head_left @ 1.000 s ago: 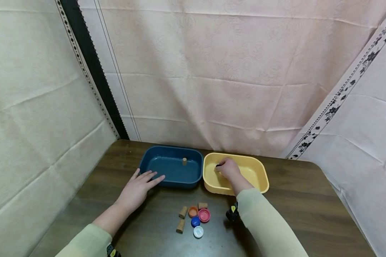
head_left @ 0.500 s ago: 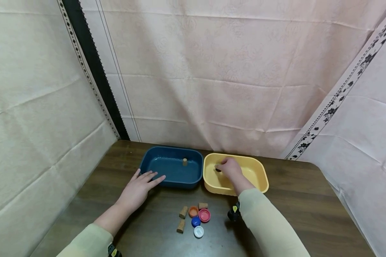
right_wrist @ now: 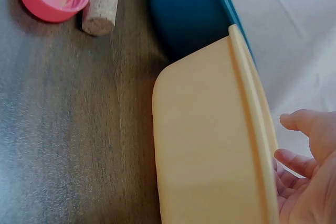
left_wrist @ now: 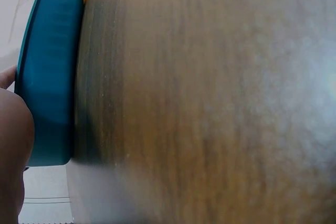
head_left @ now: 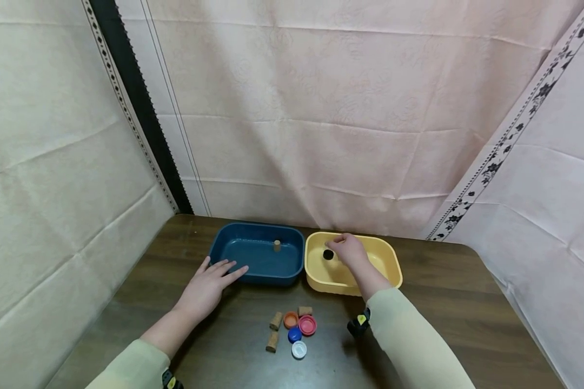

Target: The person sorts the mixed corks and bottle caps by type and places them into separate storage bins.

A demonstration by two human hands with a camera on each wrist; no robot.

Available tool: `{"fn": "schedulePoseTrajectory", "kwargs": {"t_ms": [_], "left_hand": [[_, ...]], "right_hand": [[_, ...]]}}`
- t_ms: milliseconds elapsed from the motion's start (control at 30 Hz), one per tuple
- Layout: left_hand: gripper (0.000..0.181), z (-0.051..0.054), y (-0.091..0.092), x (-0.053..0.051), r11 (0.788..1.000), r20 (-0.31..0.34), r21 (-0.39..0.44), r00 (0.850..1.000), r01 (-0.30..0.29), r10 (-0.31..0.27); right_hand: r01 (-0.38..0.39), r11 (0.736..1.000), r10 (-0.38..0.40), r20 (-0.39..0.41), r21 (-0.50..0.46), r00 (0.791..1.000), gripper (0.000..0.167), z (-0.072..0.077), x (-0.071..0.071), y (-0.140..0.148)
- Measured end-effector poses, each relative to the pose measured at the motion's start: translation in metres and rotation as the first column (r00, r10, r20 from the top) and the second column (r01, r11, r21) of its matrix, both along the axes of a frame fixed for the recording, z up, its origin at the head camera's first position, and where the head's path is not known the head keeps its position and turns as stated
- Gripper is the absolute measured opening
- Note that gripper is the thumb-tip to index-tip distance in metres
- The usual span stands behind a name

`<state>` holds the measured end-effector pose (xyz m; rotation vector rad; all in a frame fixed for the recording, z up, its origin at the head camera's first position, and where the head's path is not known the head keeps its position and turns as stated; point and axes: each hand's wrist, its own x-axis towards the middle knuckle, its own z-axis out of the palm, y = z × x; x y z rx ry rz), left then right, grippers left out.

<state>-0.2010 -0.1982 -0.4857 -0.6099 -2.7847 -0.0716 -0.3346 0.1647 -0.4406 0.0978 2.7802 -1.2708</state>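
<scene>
In the head view, my left hand (head_left: 209,285) lies with spread fingers over the near left rim of the blue bin (head_left: 255,280). One cork (head_left: 277,245) stands inside that bin. My right hand (head_left: 350,252) is over the yellow bin (head_left: 336,286), its thumb and forefinger apart and holding nothing, as the right wrist view confirms. Just below its fingertips, a round black bottle cap (head_left: 328,254) lies in the yellow bin. The left wrist view shows only part of the left hand (left_wrist: 13,145) against the blue bin's side.
On the brown table (head_left: 233,346), before the bins, lie corks (head_left: 275,321) and bottle caps: orange (head_left: 290,320), pink (head_left: 307,325), blue (head_left: 294,335) and white (head_left: 299,350). The two bins stand side by side. Pale cloth (head_left: 297,108) hangs behind the table.
My right hand has let go of the black bottle cap, which now lies in the yellow bin, and has lifted slightly off it. The left hand stays put.
</scene>
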Motion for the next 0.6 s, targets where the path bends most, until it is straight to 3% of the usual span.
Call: {"fn": "schedulePoseTrajectory", "kwargs": {"t_ms": [400, 600], "left_hand": [[0.084, 0.002, 0.0, 0.0, 1.0, 0.005, -0.001, 1.0, 0.003, -0.003], [0.084, 0.002, 0.002, 0.0, 1.0, 0.005, 0.009, 1.0, 0.008, -0.008]], "right_hand": [[-0.029, 0.985, 0.026, -0.022, -0.17, 0.999, 0.036, 0.014, 0.031, 0.004], [-0.077, 0.98, 0.07, -0.047, -0.183, 0.996, 0.029, 0.021, 0.054, 0.003]]}}
